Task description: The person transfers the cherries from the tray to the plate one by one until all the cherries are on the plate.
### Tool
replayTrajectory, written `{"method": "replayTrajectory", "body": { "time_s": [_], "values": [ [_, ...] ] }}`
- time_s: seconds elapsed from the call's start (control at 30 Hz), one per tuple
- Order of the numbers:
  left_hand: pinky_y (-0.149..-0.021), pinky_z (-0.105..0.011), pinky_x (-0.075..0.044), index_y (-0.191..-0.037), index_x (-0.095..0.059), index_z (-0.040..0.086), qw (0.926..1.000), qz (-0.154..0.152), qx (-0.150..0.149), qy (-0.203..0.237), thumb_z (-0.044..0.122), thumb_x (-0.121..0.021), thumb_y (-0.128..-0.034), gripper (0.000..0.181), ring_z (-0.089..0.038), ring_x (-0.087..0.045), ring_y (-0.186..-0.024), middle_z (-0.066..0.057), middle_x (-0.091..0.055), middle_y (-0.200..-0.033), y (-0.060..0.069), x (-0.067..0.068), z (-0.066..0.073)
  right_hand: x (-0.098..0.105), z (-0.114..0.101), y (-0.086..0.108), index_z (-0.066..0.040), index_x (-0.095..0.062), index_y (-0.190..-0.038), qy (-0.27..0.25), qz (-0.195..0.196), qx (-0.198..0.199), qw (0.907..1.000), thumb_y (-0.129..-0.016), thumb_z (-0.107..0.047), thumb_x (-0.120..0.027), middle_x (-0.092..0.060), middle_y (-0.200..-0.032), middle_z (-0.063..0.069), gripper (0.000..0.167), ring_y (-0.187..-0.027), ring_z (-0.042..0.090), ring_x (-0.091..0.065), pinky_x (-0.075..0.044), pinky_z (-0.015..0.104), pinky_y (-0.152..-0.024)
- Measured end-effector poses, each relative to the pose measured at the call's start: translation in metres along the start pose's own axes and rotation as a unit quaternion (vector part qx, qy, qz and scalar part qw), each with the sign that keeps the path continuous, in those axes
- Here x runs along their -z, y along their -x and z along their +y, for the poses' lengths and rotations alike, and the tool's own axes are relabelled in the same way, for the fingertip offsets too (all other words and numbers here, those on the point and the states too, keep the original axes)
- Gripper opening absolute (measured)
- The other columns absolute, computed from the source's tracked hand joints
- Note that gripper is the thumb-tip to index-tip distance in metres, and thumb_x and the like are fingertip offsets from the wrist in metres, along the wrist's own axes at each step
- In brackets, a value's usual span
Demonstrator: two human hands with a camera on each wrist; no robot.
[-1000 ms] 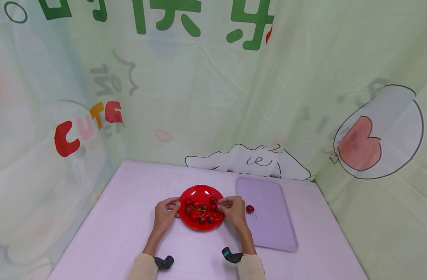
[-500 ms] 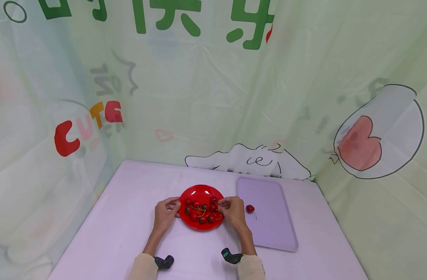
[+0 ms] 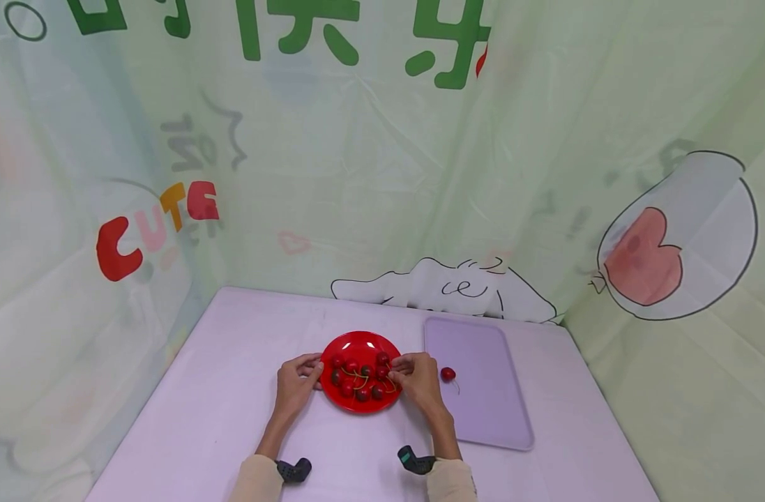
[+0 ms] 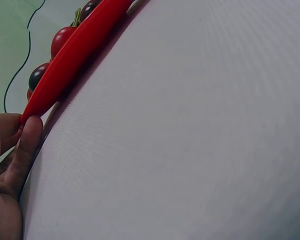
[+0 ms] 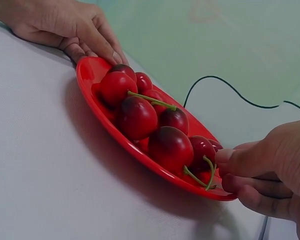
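Observation:
A red plate point(image 3: 361, 340) bears several dark red cherries point(image 5: 136, 118) with green stems, bunched towards its near and right side. My left hand point(image 3: 296, 380) pinches its left rim, thumb and fingers on either side of the edge, as the left wrist view point(image 4: 12, 155) also shows. At the opposite rim is my right hand point(image 3: 420, 375), its thumb over the edge close to the cherries and other fingers point(image 5: 262, 202) lower, gripping the plate. Whether the plate touches the table I cannot tell.
To the right of the plate, a pale purple tray point(image 3: 491, 390) lies on the white-covered table point(image 3: 231, 418), with one stemmed cherry point(image 3: 448, 375) near its left edge. Printed curtains point(image 3: 382, 174) surround the table at the back and sides.

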State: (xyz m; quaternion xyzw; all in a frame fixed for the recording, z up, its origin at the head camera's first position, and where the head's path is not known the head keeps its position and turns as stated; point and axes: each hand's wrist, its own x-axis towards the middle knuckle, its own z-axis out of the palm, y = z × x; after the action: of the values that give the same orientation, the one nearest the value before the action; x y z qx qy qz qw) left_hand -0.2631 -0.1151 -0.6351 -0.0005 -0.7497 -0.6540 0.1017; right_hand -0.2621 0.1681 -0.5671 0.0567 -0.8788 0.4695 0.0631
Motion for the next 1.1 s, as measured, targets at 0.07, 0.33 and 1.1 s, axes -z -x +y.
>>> {"method": "replayTrajectory", "body": {
  "time_s": [0.07, 0.33, 1.1],
  "values": [
    [-0.063, -0.021, -0.065, -0.130, -0.076, -0.003, 1.0000, -0.001, -0.003, -0.001, 0.003, -0.074, -0.1025, 0.028, -0.009, -0.072, -0.066, -0.022, -0.077, -0.108, 0.000, 0.000, 0.000, 0.001, 0.000, 0.001, 0.002, -0.083, -0.108, 0.005, 0.005, 0.002, 1.0000, -0.090, 0.001, -0.086, -0.083, -0.096, 0.014, 0.018, -0.086, 0.021, -0.079, -0.070, 0.032, -0.081],
    [-0.062, -0.021, -0.065, -0.129, -0.077, 0.000, 1.0000, 0.004, -0.005, -0.003, 0.004, -0.075, -0.1019, 0.027, -0.012, -0.073, -0.066, -0.021, -0.077, -0.107, -0.002, 0.000, -0.002, 0.013, -0.002, 0.008, 0.002, -0.084, -0.110, 0.003, 0.027, 0.005, 0.9996, -0.091, 0.001, -0.085, -0.084, -0.096, 0.011, 0.019, -0.088, 0.022, -0.079, -0.066, 0.021, -0.079],
    [-0.062, -0.020, -0.064, -0.130, -0.075, -0.005, 0.9998, -0.002, 0.002, -0.019, 0.002, -0.073, -0.1029, 0.028, -0.009, -0.072, -0.065, -0.023, -0.077, -0.107, 0.003, 0.000, 0.007, 0.042, 0.016, 0.030, 0.001, -0.083, -0.114, 0.006, 0.158, -0.032, 0.9868, -0.087, 0.001, -0.089, -0.084, -0.105, 0.020, 0.027, -0.087, 0.026, -0.079, -0.062, 0.016, -0.078]
  ]
}}
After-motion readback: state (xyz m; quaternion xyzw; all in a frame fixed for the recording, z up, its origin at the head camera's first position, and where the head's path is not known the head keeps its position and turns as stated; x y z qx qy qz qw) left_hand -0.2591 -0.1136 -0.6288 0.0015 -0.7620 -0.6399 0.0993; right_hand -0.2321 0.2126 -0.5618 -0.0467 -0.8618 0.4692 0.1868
